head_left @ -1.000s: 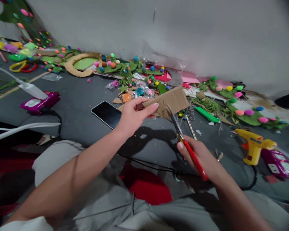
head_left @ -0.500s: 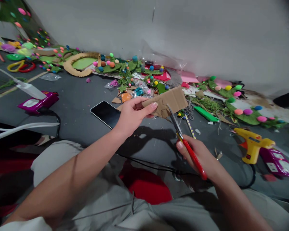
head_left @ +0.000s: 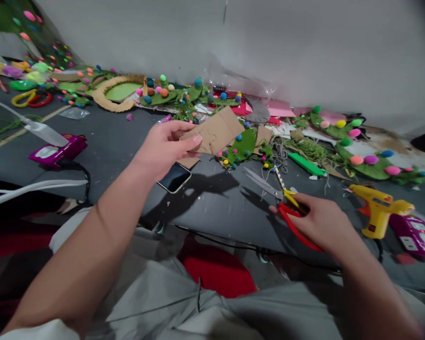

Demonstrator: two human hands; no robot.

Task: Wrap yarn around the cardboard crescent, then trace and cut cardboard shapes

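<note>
Between the thumb and fingers of my left hand (head_left: 168,148) is a piece of brown cardboard (head_left: 221,130), held above the table, with a drawn or cut outline on its face. My right hand (head_left: 315,219) is closed on the handles of red and yellow scissors (head_left: 264,183), whose blades are slightly apart and point up and left. The blades do not touch the cardboard. A smartphone (head_left: 175,178) lies below my left hand, partly hidden by it.
A yellow glue gun (head_left: 378,210) and a purple power socket (head_left: 416,236) stand at the right. Another purple socket (head_left: 58,151) with cables is at the left. Felt leaves with pompoms (head_left: 363,160), a cardboard ring (head_left: 108,97) and a green comb-like piece (head_left: 306,164) lie along the wall.
My left hand has moved left with the cardboard, which is tilted more. The scissors have come away from the cardboard, moving right and down with my right hand.
</note>
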